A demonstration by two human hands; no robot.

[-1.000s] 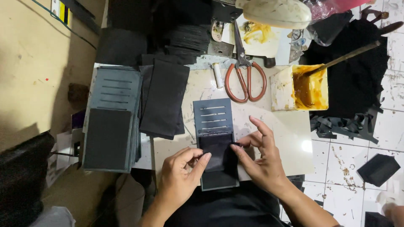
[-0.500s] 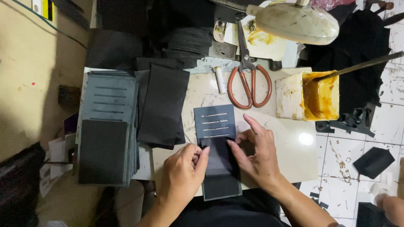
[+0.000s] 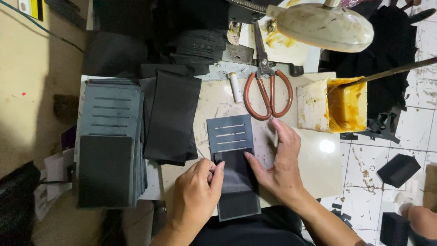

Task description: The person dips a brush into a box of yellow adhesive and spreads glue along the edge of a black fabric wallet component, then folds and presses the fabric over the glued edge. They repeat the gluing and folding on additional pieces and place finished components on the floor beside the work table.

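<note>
Head cam, looking straight down at the bench. Left hand (image 3: 196, 193) is curled, knuckles up, thumb and fingertips pinching the near-left edge of a black fabric piece (image 3: 236, 171). That piece lies on top of a grey slotted panel (image 3: 231, 136), which sits flat on the pale table (image 3: 314, 173) right between both hands. Right hand (image 3: 278, 166) is flatter, fingers spread, fingertips pressing the fabric's right edge, not gripping anything as far as I can see. Both hands cover the fabric's side edges, so I can't tell how exactly it lines up with the panel underneath.

Left of the left hand: loose black sheets (image 3: 172, 116), and further left a stack of grey panels (image 3: 111, 146); how many are in it is hard to judge. Beyond the right hand's fingertips lie red-handled scissors (image 3: 267, 89) and a small white tube (image 3: 235, 86). Further right, a glue tub (image 3: 334, 104) with yellow stuff and a stick poking out, its end cut off by the frame. A lamp head (image 3: 325, 26) blocks part of the top. Bottom right corner, another person's hand (image 3: 421, 219) is barely in frame.
</note>
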